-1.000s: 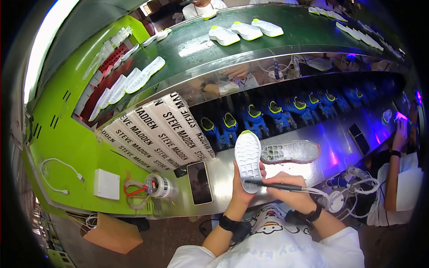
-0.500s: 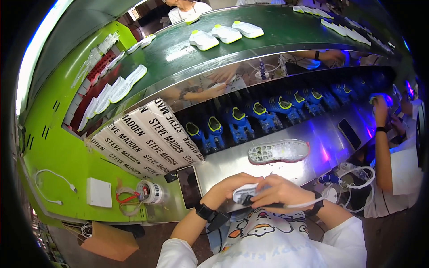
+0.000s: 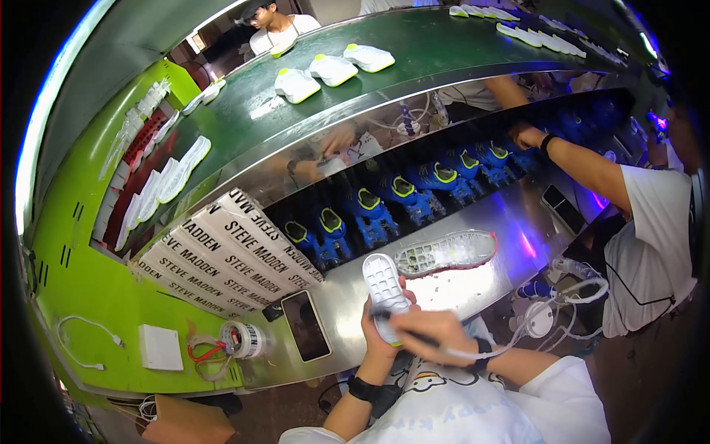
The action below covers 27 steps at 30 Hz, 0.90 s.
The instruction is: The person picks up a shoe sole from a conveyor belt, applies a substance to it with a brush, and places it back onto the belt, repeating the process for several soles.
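My left hand (image 3: 375, 331) is closed round the lower part of a white shoe sole (image 3: 385, 283), its gridded inner face showing and its toe pointing away from me. My right hand (image 3: 438, 333) grips a dark-tipped brush (image 3: 382, 318) fed by a white hose, the tip at the lower end of that sole. Motion blurs the right fingers, and the sole's lower end is partly hidden behind the hands. Just beyond, a second gridded sole (image 3: 447, 254) with a reddish edge lies on the metal bench (image 3: 347, 285).
Blue shoe uppers (image 3: 403, 189) stand in a dark trough, a co-worker's arm (image 3: 592, 166) reaching over it. White soles (image 3: 331, 70) sit on the green conveyor (image 3: 244, 103). Left are a printed box (image 3: 229, 244), phone (image 3: 305, 325), tape roll (image 3: 240, 339) and red-handled scissors (image 3: 203, 349).
The held sole has swung out from near my body, its gridded face now plainly visible. My right hand has moved lower along it. The co-worker's arm now reaches to the blue uppers.
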Available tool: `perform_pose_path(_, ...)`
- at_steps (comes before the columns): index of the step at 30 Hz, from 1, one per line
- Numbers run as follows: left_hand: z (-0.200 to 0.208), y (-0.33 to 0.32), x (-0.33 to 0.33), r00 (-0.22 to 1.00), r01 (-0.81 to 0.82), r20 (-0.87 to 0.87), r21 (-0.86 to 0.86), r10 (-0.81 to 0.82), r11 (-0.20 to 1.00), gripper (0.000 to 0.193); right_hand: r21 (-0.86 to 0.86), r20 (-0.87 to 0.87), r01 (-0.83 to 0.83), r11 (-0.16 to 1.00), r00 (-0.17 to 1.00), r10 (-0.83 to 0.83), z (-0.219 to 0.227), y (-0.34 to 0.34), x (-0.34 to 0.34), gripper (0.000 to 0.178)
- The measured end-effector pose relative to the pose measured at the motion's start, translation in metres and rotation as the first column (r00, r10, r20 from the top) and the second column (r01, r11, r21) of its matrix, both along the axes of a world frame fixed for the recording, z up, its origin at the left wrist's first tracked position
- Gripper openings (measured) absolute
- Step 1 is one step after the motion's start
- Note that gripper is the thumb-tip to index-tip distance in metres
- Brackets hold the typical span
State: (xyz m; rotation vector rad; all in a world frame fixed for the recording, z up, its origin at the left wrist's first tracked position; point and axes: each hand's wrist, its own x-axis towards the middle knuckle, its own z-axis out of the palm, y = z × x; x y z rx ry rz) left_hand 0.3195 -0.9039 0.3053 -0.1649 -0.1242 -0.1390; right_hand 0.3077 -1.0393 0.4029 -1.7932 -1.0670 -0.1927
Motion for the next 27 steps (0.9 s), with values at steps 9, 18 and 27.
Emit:
perform_pose_path(9,0.018,0.011,-0.003,0.999,-0.028,-0.037,0.16,0.034,0.987,0.059,-0.114,-0.592,-0.34,0.934,0.778,0.211,0.027,-0.016,0.003,0.017)
perform_pose_path(18,0.055,0.024,0.015,0.932,0.314,0.0,0.502,-0.363,0.806,0.05,-0.123,-0.297,-0.349,0.929,0.906,0.301,0.052,-0.036,0.014,0.015)
perform_pose_path(27,0.097,0.028,0.025,0.85,0.368,-0.132,0.841,-0.51,0.397,0.034,-0.14,-0.026,-0.32,0.937,0.947,0.32,0.044,-0.045,0.006,0.012)
